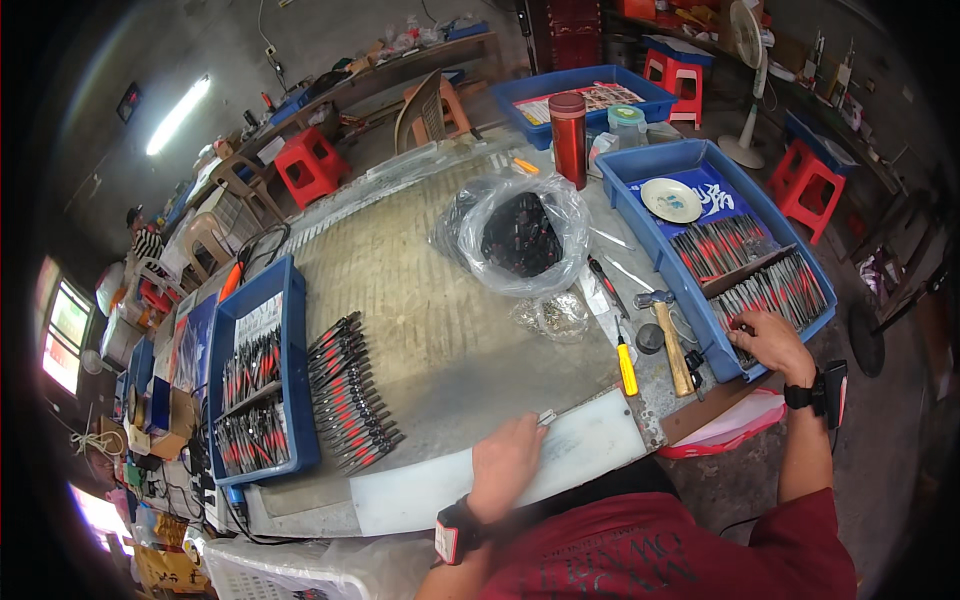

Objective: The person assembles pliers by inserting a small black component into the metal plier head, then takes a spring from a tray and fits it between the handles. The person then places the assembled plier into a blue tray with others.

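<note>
My left hand (507,462) rests over a white board (590,440) at the table's near edge. Its fingers are closed on a small metal piece (546,416), whose tip sticks out past them. At the right, my right hand (772,343) reaches into the near end of a blue tray (650,235). Its curled fingers touch the rows of slim grey-and-red tools (770,290) there; what they grip is hidden. A fanned row of black-and-red slim tools (350,400) lies on the table left of centre. Similar pieces fill another blue tray (297,370).
A clear plastic bag (575,225) of dark parts stands mid-table. Near the right tray lie a hammer (675,350), a yellow-handled screwdriver (626,368) and a black round piece (650,339). A red tumbler (569,145) stands at the back; a pale dish (671,201) sits inside the right tray.
</note>
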The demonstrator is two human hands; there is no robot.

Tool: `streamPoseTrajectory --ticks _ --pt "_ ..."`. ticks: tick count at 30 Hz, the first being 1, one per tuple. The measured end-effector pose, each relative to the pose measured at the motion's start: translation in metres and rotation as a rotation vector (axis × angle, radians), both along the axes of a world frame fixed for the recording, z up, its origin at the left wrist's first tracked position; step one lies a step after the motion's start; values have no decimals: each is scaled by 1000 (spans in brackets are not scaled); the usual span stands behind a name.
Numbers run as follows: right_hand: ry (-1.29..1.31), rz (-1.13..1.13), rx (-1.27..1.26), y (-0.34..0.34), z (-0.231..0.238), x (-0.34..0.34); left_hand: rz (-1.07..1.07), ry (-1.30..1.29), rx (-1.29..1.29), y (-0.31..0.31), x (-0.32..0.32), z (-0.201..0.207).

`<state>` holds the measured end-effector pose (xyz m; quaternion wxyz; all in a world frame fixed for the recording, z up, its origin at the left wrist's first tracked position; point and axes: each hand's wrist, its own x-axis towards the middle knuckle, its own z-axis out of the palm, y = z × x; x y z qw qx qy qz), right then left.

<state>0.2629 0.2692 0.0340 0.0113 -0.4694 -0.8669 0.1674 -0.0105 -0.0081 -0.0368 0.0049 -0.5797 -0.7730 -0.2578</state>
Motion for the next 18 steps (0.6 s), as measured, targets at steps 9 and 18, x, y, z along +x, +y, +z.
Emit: streamPoseTrajectory --ticks 9,18 --pt "-27 -4 14 0 0 0 9 8 -5 1 0 -1" --pt "-29 -18 -5 2 -2 1 13 5 -4 0 1 1"
